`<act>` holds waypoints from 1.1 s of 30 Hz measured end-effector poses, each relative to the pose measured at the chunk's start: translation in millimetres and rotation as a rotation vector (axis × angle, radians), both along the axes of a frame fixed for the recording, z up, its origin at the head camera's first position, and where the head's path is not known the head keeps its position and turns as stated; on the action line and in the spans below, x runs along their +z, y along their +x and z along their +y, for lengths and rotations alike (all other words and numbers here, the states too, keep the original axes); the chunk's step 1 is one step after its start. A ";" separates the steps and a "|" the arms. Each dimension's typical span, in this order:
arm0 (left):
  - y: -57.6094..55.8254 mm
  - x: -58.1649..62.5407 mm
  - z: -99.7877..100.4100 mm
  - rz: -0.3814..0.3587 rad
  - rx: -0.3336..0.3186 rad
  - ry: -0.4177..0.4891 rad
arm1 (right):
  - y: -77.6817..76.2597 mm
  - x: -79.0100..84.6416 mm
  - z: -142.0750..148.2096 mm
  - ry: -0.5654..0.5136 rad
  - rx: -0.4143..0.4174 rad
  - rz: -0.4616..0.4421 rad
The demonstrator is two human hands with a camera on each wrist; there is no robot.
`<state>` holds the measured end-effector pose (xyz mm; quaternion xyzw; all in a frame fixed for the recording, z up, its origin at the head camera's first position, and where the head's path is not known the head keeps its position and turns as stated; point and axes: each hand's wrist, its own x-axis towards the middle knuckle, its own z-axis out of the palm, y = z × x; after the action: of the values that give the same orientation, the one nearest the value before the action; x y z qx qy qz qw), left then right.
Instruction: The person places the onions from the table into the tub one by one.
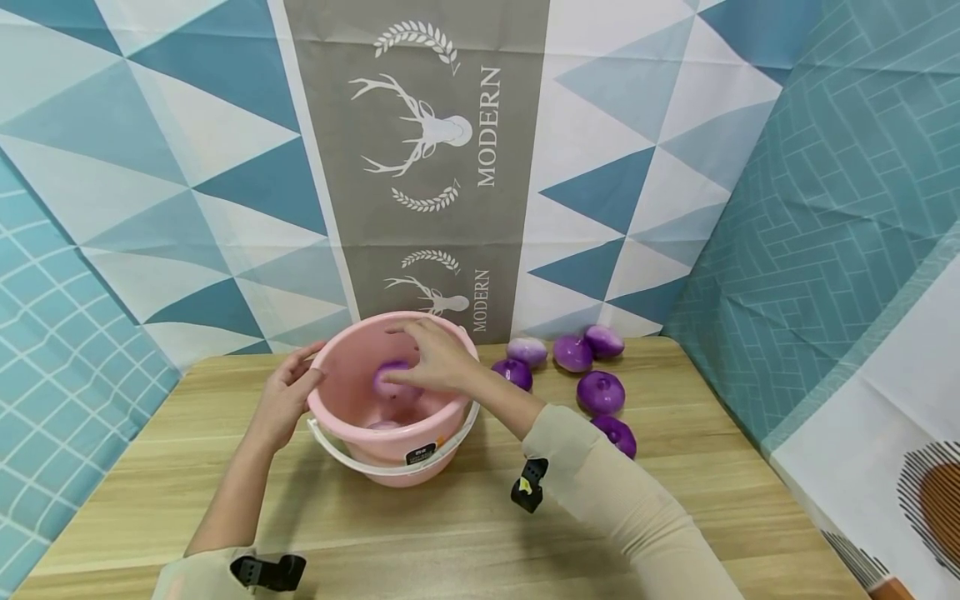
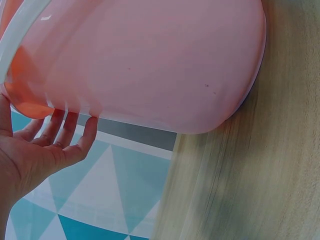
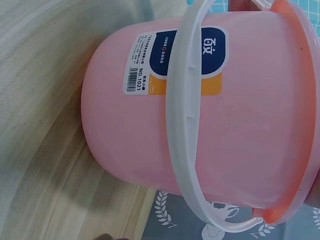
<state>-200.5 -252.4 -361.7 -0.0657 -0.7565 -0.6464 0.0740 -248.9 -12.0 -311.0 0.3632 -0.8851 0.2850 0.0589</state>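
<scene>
A pink bucket [image 1: 405, 454] with a white handle [image 1: 360, 467] stands upright on the wooden table. My left hand [image 1: 288, 392] rests against the outside of its rim on the left. In the left wrist view, that hand's spread fingertips touch the bucket wall [image 2: 160, 65] below the rim. Reaching over the right rim, my right hand [image 1: 435, 358] is inside the bucket's mouth with fingers and thumb spread apart. A glossy purple onion [image 1: 390, 385] lies inside, just below the thumb; contact with it is unclear. The right wrist view mostly shows the bucket's side [image 3: 135, 130].
To the bucket's right are several purple onions, among them a pale one [image 1: 527, 352], a round one [image 1: 601, 392] and one partly behind my right sleeve [image 1: 617, 435]. A patterned cloth [image 1: 420, 125] hangs behind the wooden table [image 1: 420, 533].
</scene>
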 end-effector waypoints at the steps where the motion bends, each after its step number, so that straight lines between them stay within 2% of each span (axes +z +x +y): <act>1: 0.2 -0.1 0.0 0.000 0.000 -0.003 | 0.1 0.1 0.0 -0.012 -0.001 -0.003; 17: 0.3 -0.4 0.2 0.015 0.001 -0.007 | 0.3 7.8 15.9 -0.104 -0.088 -0.038; 28: 0.0 -0.7 -0.8 0.003 -0.006 -0.006 | -1.6 15.6 51.3 -0.220 -0.075 -0.007; 33: -0.4 -0.2 -0.6 0.003 -0.008 -0.009 | 0.4 15.0 73.8 -0.188 -0.125 -0.004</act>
<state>-201.0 -253.1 -361.9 -0.0697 -0.7589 -0.6434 0.0722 -248.5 61.8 -295.9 0.2997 -0.8755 0.3631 0.1088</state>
